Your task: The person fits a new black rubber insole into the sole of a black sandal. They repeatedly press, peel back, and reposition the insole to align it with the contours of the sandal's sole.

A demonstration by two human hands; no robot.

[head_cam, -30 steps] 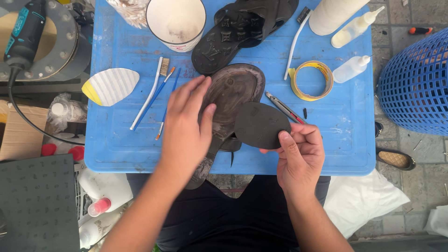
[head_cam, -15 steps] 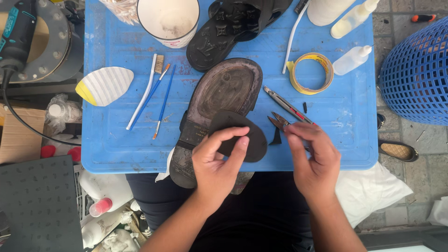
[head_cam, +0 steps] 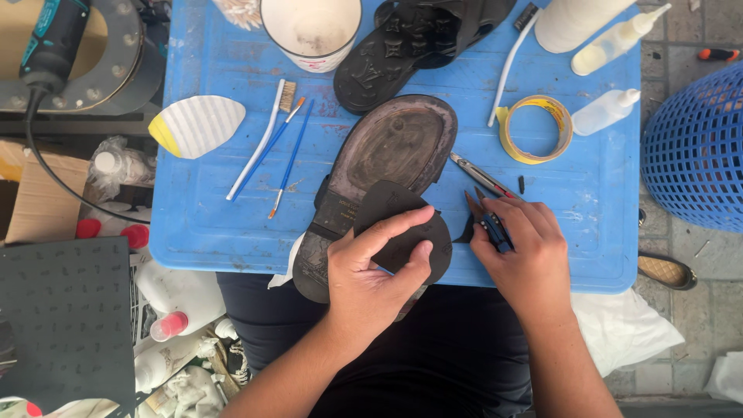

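A worn sandal lies sole-up on the blue table, its heel end over the near edge. My left hand grips a black rubber heel piece and holds it against the sandal's heel. My right hand is closed on a pair of small pliers or cutters, whose tips point up beside the rubber piece. A small black offcut lies at the rubber's right edge.
A second black sandal, a white bucket, brushes, a toothbrush, tape roll, utility knife, squeeze bottles and a white-yellow sole piece sit on the table. A blue basket stands right; a power tool far left.
My left hand took over the black rubber piece and moved it onto the sandal's heel. My right hand let it go and picked up the pliers.
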